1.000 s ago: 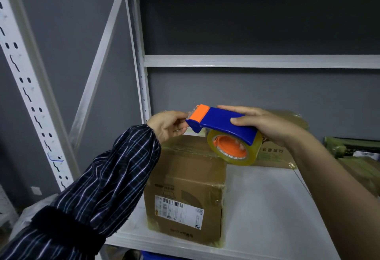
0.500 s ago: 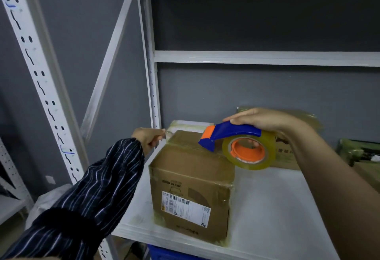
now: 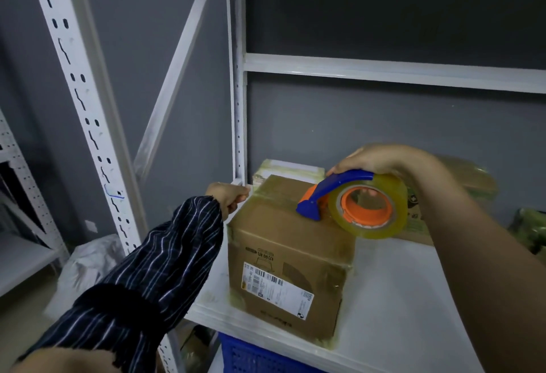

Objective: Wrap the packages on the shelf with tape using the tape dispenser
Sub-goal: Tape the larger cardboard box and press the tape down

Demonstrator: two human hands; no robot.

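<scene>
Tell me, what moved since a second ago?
The right hand lowered the dispenser from the air onto the box; its blue nose now touches the top. The left hand left the dispenser's front and went to the box's far left corner, fingers curled; what it holds is unclear. Unchanged: the right hand's grip, the box on the shelf.

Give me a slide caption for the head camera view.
Right hand presses tape dispenser onto cardboard box; left hand grips its far-left corner.
</scene>
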